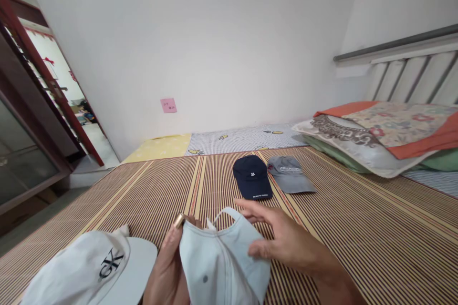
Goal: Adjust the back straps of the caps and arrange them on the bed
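Observation:
A pale blue baseball cap (214, 262) is held up in front of me, its back strap loop at the top and its crown toward me. My left hand (171, 262) grips its left edge, thumb in front and fingers behind. A small gold-coloured piece (179, 220) shows at the left thumb tip; its kind is unclear. At the cap's right side is my right hand (282, 238), fingers stretched and apart, the thumb over the fabric. Whether that thumb touches it I cannot tell. A white cap (82, 262) with black "CK" letters lies to the left.
Farther off on the striped mat (161, 190) lie a navy cap (252, 176) and a grey cap (289, 174), side by side. Pillows (379, 138) are stacked at the right. A pink note (168, 105) is on the white wall, and an open doorway (86, 105) stands at left.

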`<state>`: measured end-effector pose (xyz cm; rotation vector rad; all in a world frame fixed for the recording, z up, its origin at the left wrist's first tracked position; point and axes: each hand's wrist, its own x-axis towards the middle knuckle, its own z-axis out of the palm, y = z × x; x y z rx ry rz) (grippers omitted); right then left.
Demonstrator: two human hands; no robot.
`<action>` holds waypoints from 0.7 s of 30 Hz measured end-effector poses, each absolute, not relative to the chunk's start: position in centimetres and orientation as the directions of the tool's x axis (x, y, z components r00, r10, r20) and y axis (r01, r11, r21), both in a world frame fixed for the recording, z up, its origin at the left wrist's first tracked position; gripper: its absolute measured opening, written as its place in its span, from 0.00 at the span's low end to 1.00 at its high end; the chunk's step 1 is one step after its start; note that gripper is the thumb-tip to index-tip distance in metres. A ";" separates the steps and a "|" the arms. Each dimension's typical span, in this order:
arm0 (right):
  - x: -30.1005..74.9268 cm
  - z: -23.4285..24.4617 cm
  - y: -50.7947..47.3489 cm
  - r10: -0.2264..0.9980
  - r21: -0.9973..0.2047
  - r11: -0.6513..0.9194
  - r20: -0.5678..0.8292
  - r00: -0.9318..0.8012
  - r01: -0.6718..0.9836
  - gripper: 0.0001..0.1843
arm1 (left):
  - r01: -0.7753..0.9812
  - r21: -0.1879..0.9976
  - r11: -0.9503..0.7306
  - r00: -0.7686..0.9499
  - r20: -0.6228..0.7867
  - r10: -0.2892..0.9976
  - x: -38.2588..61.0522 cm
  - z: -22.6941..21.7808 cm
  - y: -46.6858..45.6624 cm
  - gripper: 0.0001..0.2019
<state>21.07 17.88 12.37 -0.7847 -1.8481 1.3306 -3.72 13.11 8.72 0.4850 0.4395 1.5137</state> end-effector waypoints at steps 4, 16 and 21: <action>19.8 11.9 17.8 0.809 -0.896 0.354 0.148 -0.569 0.270 0.37 | -0.804 0.593 -0.036 -0.019 0.035 0.999 -3.1 9.2 13.4 0.07; 20.6 11.7 19.4 0.954 -0.923 0.261 0.291 -0.070 -0.281 0.20 | -0.117 0.980 -0.164 0.120 0.178 0.977 -4.5 7.9 14.7 0.50; 21.5 11.5 20.0 0.965 -0.901 0.235 0.172 0.198 -0.365 0.25 | 0.003 1.000 -0.012 0.340 0.011 0.941 -2.5 6.7 14.7 0.54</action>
